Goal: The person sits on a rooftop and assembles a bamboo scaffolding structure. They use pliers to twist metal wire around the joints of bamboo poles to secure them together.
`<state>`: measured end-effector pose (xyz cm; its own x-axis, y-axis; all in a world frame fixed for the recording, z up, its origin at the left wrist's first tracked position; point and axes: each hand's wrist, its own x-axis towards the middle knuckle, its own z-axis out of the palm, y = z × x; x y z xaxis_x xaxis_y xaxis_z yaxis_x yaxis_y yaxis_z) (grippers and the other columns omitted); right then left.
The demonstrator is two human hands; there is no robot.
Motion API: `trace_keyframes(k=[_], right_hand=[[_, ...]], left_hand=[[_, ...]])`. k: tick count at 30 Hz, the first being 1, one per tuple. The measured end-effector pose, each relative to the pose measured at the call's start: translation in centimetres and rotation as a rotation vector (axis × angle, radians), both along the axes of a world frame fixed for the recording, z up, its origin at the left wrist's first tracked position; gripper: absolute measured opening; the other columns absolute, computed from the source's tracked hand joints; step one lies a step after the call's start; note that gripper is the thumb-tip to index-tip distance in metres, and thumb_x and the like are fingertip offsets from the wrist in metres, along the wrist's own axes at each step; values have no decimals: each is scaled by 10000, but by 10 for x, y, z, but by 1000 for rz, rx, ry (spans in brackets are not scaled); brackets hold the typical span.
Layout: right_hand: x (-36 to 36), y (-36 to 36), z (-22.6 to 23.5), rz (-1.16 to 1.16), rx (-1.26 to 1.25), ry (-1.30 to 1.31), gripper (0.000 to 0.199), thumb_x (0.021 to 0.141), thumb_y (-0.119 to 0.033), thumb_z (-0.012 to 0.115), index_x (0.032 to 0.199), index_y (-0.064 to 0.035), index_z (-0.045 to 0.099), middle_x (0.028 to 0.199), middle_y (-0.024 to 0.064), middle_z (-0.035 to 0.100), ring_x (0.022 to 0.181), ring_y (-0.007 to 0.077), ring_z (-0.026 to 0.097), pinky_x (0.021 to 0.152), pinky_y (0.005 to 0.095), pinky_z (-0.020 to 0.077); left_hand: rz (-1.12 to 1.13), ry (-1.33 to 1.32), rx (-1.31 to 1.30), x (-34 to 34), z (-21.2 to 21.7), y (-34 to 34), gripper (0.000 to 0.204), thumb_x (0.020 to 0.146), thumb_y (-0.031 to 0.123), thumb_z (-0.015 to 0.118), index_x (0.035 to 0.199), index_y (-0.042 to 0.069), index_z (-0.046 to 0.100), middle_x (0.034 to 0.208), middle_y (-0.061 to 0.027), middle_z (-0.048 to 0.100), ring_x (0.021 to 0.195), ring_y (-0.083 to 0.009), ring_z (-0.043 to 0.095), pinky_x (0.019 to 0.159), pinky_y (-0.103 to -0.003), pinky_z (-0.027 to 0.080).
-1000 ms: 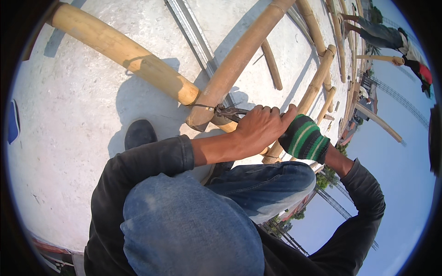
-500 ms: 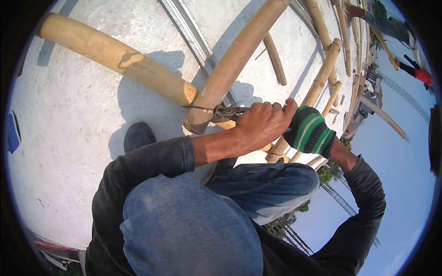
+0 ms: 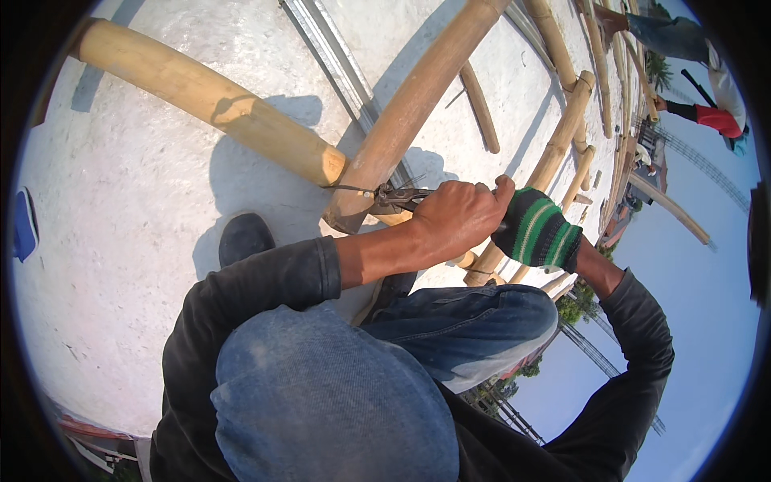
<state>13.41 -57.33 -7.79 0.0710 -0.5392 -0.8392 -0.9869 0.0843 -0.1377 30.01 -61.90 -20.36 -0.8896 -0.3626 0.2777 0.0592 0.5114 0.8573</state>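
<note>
My bare left hand (image 3: 459, 218) is closed around the dark handles of a pair of pliers (image 3: 405, 195). Their jaws bite at a thin wire (image 3: 345, 187) tied around an upright-slanting bamboo pole (image 3: 418, 92), close to its lower end. Pressed against the left hand's knuckles is my right hand (image 3: 540, 229), in a green, black and grey striped knit glove. Its fingers are curled, but what they grip is hidden behind the left hand. A thicker bamboo pole (image 3: 201, 96) meets the tied joint from the left.
A metal channel (image 3: 333, 60) runs behind the joint over the pale rough surface (image 3: 104, 241). More bamboo poles (image 3: 562, 136) form a frame to the right. Another person (image 3: 715, 112) in a red sleeve is at the far right. A blue shoe (image 3: 24, 225) shows at the left edge.
My hands and the pliers keep nearly the same place at the wire. The view has shifted slightly. At the far right, the other person's arm and body have moved up and left.
</note>
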Motion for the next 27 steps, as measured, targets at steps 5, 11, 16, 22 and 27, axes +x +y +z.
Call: trace_keyframes(k=[5, 11, 16, 22, 27], right_hand=[[-1, -2, 2, -59, 99, -62, 166, 870, -159, 743, 882, -1, 694, 775, 223, 653, 757, 442, 651, 700, 502, 532], [-3, 8, -1, -130, 104, -123, 185, 894, -172, 747, 950, 0, 706, 872, 207, 685, 826, 398, 669, 758, 473, 543], [3, 9, -1, -146, 99, -81, 194, 904, -189, 755, 959, -6, 716, 865, 187, 693, 831, 372, 678, 763, 462, 550], [30, 11, 11, -151, -92, 4, 278, 929, -177, 760, 1123, 9, 691, 983, 205, 704, 882, 393, 696, 770, 473, 570], [46, 10, 17, 172, -262, 58, 356, 889, -43, 726, 1228, 46, 661, 1085, 203, 698, 976, 391, 718, 815, 463, 595]], left_hand=[[7, 69, 62, 2, -1, -1, 417, 881, 44, 715, 1235, -119, 567, 664, -155, 673, 606, -328, 734, 522, -425, 581], [-82, 50, 117, 0, -1, -2, 275, 891, 27, 714, 1105, -86, 584, 670, -193, 692, 649, -374, 758, 540, -448, 591], [-109, 16, 128, 1, 2, -4, 263, 893, 39, 710, 1093, -84, 592, 682, -193, 702, 651, -375, 762, 558, -443, 602], [-86, -9, 40, 16, 11, -11, 564, 906, 30, 694, 1410, -98, 478, 913, -250, 735, 883, -366, 764, 745, -434, 633], [14, 173, -169, 60, 9, -17, 796, 946, 67, 694, 1639, -8, 309, 1170, -272, 673, 1197, -387, 658, 1020, -482, 558]])
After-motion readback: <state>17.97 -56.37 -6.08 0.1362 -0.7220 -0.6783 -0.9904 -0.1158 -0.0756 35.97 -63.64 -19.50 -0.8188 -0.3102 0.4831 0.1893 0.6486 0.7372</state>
